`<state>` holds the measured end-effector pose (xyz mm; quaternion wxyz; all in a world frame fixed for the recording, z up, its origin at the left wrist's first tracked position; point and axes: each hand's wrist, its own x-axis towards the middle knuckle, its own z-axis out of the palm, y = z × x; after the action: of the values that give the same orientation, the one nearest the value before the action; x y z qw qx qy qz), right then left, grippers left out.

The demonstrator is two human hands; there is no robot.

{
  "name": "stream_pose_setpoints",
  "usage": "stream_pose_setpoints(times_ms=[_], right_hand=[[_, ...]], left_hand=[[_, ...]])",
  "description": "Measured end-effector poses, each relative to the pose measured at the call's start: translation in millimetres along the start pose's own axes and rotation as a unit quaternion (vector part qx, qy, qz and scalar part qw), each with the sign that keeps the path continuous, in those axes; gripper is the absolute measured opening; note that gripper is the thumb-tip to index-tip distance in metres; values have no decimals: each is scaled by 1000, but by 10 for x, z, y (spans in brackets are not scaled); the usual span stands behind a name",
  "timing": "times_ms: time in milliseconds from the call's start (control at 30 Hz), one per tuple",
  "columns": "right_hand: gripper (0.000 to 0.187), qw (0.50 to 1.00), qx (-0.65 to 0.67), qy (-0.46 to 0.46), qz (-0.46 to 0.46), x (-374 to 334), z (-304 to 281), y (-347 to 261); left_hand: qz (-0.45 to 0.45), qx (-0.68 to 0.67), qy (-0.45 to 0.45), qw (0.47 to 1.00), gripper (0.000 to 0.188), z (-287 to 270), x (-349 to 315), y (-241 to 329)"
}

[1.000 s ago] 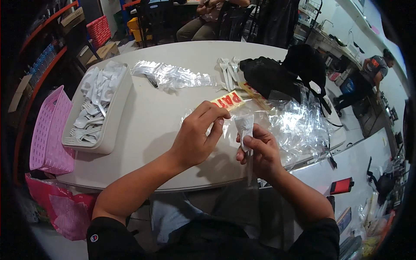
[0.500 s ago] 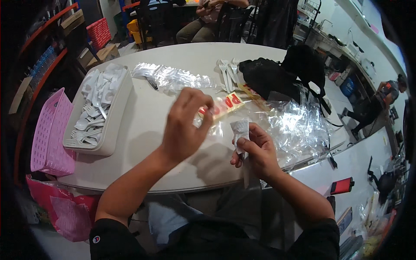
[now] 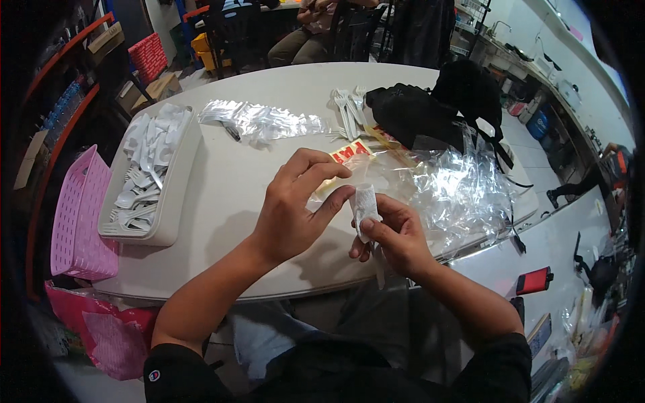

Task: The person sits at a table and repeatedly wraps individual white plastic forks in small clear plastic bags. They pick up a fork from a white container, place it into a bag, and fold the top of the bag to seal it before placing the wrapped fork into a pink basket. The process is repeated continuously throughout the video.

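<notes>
Near the front of the table, my right hand (image 3: 401, 236) grips a folded white paper napkin (image 3: 365, 203), thumb pressed on its front. Below the fingers a pale, narrow handle (image 3: 379, 270) sticks out, looking like plastic cutlery; its other end is hidden by the napkin. My left hand (image 3: 292, 211) is beside it with thumb and fingers apart, the thumb tip at or very near the napkin's left edge. To the left, a beige bin (image 3: 176, 201) holds white plastic forks, spoons and napkin-wrapped pieces.
Clear plastic bags (image 3: 265, 123) lie across the back, with a dark pen (image 3: 231, 131). White forks (image 3: 347, 111), a printed yellow-and-red packet (image 3: 349, 153), a black bag (image 3: 410, 117) and clear wrapping (image 3: 463, 195) occupy the right. A pink basket (image 3: 84, 215) flanks the bin. Another person (image 3: 306, 37) sits beyond.
My left hand has come down and right, from above the table to the napkin's edge. My right hand keeps its grip on the napkin, moved slightly left.
</notes>
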<state>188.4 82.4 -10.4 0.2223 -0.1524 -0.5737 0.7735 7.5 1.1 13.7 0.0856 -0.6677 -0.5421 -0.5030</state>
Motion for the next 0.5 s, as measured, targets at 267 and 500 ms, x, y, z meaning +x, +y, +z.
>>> stream_pose_setpoints(times_ms=[267,500], right_hand=[[32,1000,13,8,-3,-1,30,-43],[32,1000,13,9,0,2,25,-30]], left_hand=[[-5,-22,-8,1000,22,-7,-5,-17],[-18,-35,-10,999,21,-1,8,-55]])
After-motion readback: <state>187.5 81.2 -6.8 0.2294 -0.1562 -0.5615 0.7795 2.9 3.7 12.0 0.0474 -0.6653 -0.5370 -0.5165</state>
